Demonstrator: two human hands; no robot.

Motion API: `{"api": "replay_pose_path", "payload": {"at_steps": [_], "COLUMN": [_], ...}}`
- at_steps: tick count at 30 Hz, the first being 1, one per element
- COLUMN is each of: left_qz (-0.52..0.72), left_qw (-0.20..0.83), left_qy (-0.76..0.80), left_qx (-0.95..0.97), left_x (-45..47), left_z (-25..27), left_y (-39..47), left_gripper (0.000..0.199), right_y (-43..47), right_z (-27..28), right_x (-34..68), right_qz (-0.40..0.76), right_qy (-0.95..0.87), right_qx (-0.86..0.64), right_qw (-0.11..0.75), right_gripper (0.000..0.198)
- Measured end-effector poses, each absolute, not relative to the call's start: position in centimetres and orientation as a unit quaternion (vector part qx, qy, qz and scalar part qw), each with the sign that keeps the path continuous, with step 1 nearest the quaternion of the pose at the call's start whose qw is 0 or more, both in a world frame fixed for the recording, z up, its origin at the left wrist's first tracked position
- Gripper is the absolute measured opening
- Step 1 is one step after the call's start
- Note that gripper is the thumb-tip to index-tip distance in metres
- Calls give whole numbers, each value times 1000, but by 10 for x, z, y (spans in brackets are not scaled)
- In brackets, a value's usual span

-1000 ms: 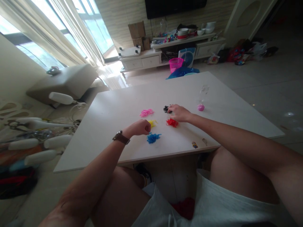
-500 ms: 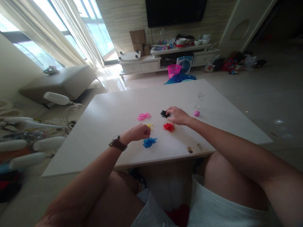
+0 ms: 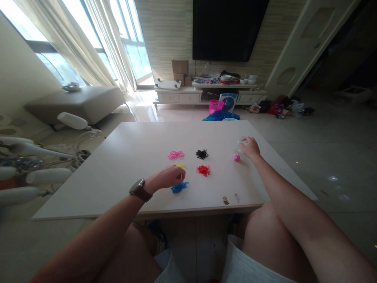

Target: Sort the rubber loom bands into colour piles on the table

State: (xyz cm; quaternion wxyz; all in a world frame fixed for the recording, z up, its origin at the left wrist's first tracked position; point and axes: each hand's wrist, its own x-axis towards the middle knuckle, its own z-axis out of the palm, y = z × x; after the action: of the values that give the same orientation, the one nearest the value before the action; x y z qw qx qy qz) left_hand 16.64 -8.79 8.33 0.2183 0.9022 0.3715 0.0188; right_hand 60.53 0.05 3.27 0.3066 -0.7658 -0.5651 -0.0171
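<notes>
My left hand is closed in a pinch beside the yellow pile of small bands, partly covering it. A small pale bit shows at its fingertips, too small to name. Just below lies a blue pile of bands. My right hand has its fingers closed on a clear plastic container at the table's right side. A pink ball-like object sits just in front of it. Pink bands, black bands and red bands lie in separate heaps.
The white table carries a small yellow cartoon figure and a small clear piece near its front edge. A lamp with white shades stands left. Beyond are a pink basket and a low cabinet.
My right hand has left the black heap and moved right to the clear container. My left hand stays by the yellow bands. The view has tilted upward.
</notes>
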Motion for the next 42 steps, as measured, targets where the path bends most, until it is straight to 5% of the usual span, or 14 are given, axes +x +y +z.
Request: {"api": "replay_pose_path", "payload": {"at_steps": [8, 13, 22, 29, 34, 42], "left_qz": [81, 177, 385, 445, 479, 480], "left_qw": [190, 176, 206, 268, 312, 342], "left_qy": [396, 445, 498, 487, 489, 501], "left_qx": [895, 860, 750, 702, 659, 634], "left_x": [186, 198, 222, 234, 242, 247], "left_z": [115, 134, 78, 63, 42, 32], "left_y": [-108, -127, -165, -164, -158, -171], "left_gripper": [13, 12, 55, 18, 23, 35], "right_y": [-12, -53, -133, -139, -102, -51], "right_z": [64, 105, 125, 119, 116, 57], "right_x": [578, 519, 432, 411, 432, 449], "right_qz": [-6, 130, 214, 229, 291, 206], "right_qy": [-601, -662, -822, -838, -799, -824], "right_qx": [-695, -568, -416, -383, -390, -513], "right_qw": [394, 472, 324, 314, 352, 129], "right_gripper": [21, 30, 27, 26, 24, 12]}}
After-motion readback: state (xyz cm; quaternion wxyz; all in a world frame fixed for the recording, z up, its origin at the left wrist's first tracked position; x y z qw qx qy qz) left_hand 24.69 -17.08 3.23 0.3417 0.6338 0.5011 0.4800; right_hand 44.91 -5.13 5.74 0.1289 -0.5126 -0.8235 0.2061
